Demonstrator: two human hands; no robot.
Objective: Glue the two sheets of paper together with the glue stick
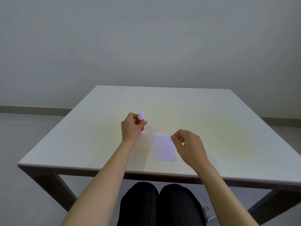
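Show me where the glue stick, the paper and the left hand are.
glue stick (140, 115): head view, on its white cap.
paper (163, 149): head view, middle of the sheet.
left hand (131, 128): head view, back of the hand.

White square table (187, 111) fills mid-frame, dark frame and angled legs (63, 190) underneath. Plain grey wall (146, 38) across the top half, pale baseboard (32, 110) at left. Grey floor (24, 193) lower left. Small metal clip-like object (207, 215) on the floor, lower right; too small to identify.
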